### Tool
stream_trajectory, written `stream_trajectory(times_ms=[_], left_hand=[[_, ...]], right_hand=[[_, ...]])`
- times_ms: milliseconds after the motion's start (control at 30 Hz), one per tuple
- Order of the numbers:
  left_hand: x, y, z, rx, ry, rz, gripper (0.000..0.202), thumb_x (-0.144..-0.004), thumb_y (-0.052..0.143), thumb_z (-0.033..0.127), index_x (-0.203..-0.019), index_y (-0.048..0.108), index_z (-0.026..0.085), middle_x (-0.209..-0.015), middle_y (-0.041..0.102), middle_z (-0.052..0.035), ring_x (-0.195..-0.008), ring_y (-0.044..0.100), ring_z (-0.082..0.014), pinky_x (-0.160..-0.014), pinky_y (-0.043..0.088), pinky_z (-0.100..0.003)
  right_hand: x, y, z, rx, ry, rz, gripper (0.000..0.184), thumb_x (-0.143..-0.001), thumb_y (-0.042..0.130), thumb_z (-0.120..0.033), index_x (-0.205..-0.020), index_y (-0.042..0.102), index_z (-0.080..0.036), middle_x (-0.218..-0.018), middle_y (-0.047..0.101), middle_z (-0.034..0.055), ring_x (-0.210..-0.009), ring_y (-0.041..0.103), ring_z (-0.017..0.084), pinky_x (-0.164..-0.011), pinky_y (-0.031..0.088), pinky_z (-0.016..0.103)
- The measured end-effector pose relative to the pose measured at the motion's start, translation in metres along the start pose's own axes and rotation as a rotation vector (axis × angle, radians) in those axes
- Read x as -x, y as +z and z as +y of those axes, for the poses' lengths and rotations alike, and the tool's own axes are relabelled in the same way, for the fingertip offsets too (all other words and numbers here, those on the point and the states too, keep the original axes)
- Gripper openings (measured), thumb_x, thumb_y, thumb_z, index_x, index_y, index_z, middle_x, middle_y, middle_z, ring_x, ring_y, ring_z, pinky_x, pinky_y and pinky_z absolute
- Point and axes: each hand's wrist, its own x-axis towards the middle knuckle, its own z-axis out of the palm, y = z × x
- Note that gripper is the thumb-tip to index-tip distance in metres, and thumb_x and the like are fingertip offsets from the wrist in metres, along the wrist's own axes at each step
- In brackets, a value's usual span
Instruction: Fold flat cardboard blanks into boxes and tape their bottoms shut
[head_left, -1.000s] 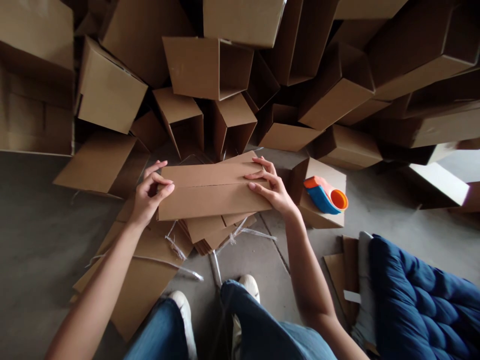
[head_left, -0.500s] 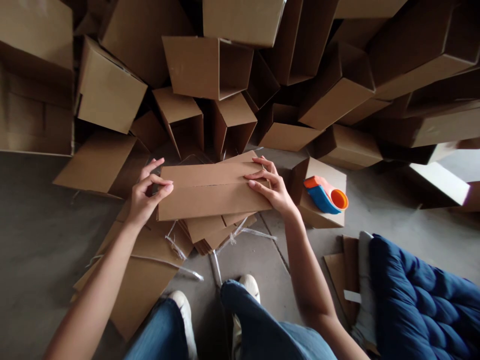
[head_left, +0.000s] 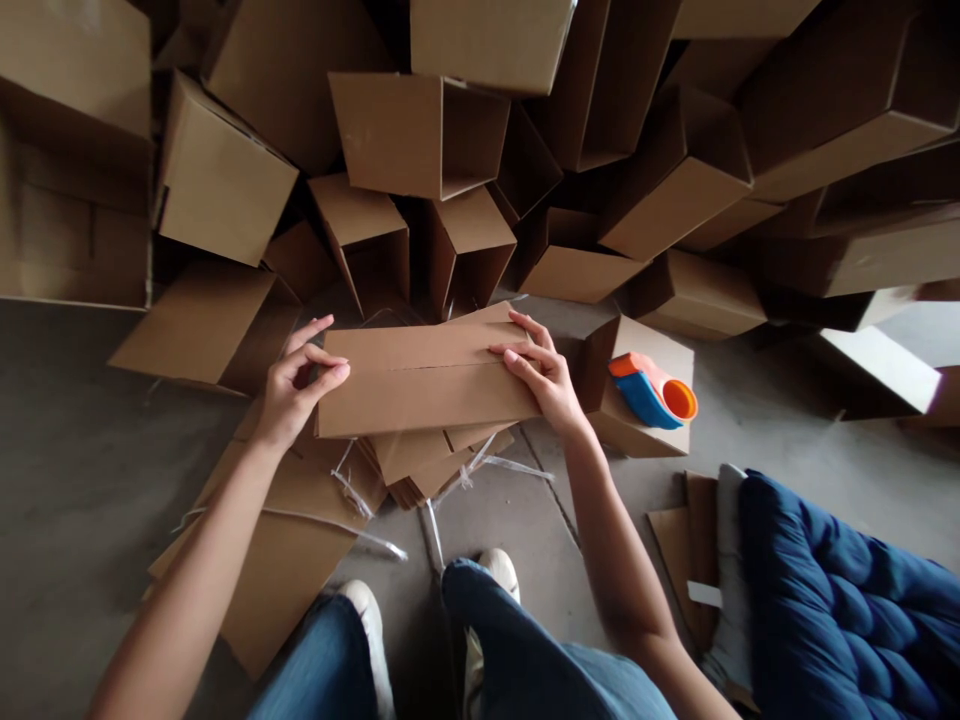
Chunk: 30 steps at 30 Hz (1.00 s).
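Observation:
A cardboard box (head_left: 427, 385) with its two flaps meeting along a centre seam lies between my hands, above a stack of flattened cardboard (head_left: 412, 460). My left hand (head_left: 296, 385) pinches its left edge with thumb and forefinger, the other fingers held off it. On the opposite end, my right hand (head_left: 547, 375) grips the box, its thumb and fingers resting on the top near the seam. Whether any fingers reach underneath is hidden. To the right, an orange and blue tape dispenser (head_left: 651, 390) sits on another closed box (head_left: 652, 440).
Open, empty-looking cardboard boxes (head_left: 472, 225) crowd the floor ahead. Loose white strapping (head_left: 375, 540) trails around the stack, and flat cardboard sheets (head_left: 277, 590) lie at the left. A blue tufted cushion (head_left: 847, 600) is at the lower right, beside my feet's side of the floor.
My right thumb has shifted slightly up toward the fingers on the box top. The box and my left hand have hardly moved.

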Motion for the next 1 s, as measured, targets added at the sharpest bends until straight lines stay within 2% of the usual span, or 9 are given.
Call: stream_trajectory(times_ms=[133,200,300,400,467,533,733,900,1000], left_hand=[[-0.001,-0.001,0.002,0.02,-0.056,-0.008,0.016,-0.082,0.081,0.037,-0.077,0.072,0.025,-0.151,0.064,-0.0054,-0.148,0.05,-0.0329,-0.127,0.03,-0.057],[-0.002,-0.001,0.004,0.048,-0.112,-0.017,0.019,-0.079,0.082,0.039,-0.076,0.071,0.024,-0.151,0.064,-0.0052,-0.146,0.052,-0.0343,-0.126,0.03,-0.058],[-0.002,-0.001,0.005,0.085,-0.193,-0.037,0.02,-0.077,0.083,0.042,-0.078,0.073,0.025,-0.152,0.062,-0.0043,-0.15,0.046,-0.0358,-0.129,0.025,-0.058],[-0.002,0.0,0.002,0.139,-0.25,-0.034,0.043,-0.075,0.085,0.042,-0.116,0.075,0.033,-0.157,0.057,-0.0032,-0.155,0.038,-0.0353,-0.129,0.023,-0.058],[-0.002,0.001,-0.002,0.219,-0.314,-0.019,0.077,-0.072,0.089,0.042,-0.143,0.06,0.041,-0.159,0.054,-0.0034,-0.154,0.039,-0.0355,-0.127,0.028,-0.059],[-0.001,0.002,-0.006,0.302,-0.412,-0.018,0.09,-0.068,0.091,0.046,-0.15,0.053,0.042,-0.157,0.056,-0.0053,-0.151,0.045,-0.0378,-0.123,0.036,-0.059],[-0.001,0.002,-0.002,0.365,-0.571,-0.082,0.089,-0.069,0.089,0.049,-0.15,0.057,0.032,-0.144,0.067,-0.0109,-0.131,0.063,-0.0395,-0.106,0.056,-0.05],[-0.004,0.0,0.002,0.296,-0.538,-0.086,0.084,-0.069,0.089,0.046,-0.147,0.061,0.029,-0.143,0.068,-0.0123,-0.132,0.063,-0.039,-0.106,0.057,-0.049],[-0.005,-0.002,0.001,0.255,-0.524,-0.104,0.082,-0.07,0.09,0.045,-0.146,0.062,0.03,-0.145,0.068,-0.0119,-0.135,0.061,-0.0393,-0.108,0.056,-0.048]], right_hand=[[0.0,-0.001,0.001,-0.005,0.015,-0.009,0.028,-0.093,0.07,-0.058,-0.107,0.083,-0.038,-0.159,0.054,-0.0055,-0.156,0.037,0.031,-0.133,0.019,0.056],[0.0,0.0,0.004,-0.026,0.048,-0.017,0.039,-0.091,0.071,-0.06,-0.126,0.075,-0.044,-0.163,0.048,-0.0071,-0.158,0.033,0.03,-0.133,0.017,0.056],[-0.001,0.004,0.009,-0.136,0.166,0.034,0.1,-0.08,0.078,-0.065,-0.164,0.027,-0.05,-0.174,0.03,-0.0062,-0.163,0.022,0.029,-0.133,0.016,0.057],[-0.002,0.008,0.012,-0.253,0.295,0.055,0.137,-0.07,0.084,-0.066,-0.168,-0.009,-0.044,-0.179,0.016,-0.0022,-0.166,0.012,0.028,-0.134,0.016,0.056],[-0.003,0.01,0.011,-0.321,0.379,0.018,0.14,-0.07,0.083,-0.065,-0.167,-0.015,-0.043,-0.179,0.014,-0.002,-0.165,0.015,0.029,-0.134,0.018,0.055],[-0.003,0.009,0.008,-0.398,0.473,-0.019,0.142,-0.07,0.082,-0.064,-0.166,-0.02,-0.043,-0.178,0.02,-0.0008,-0.161,0.028,0.031,-0.132,0.025,0.057],[-0.005,0.003,0.003,-0.47,0.531,-0.033,0.145,-0.064,0.088,-0.052,-0.168,-0.012,-0.04,-0.168,0.045,0.0033,-0.146,0.052,0.036,-0.123,0.041,0.06],[-0.007,0.003,0.007,-0.348,0.451,-0.031,0.12,-0.067,0.086,-0.053,-0.169,0.024,-0.034,-0.162,0.052,0.0065,-0.146,0.053,0.038,-0.123,0.042,0.059],[-0.006,0.003,0.009,-0.312,0.433,-0.031,0.119,-0.068,0.086,-0.053,-0.169,0.025,-0.032,-0.163,0.051,0.0078,-0.146,0.052,0.038,-0.123,0.041,0.059]])
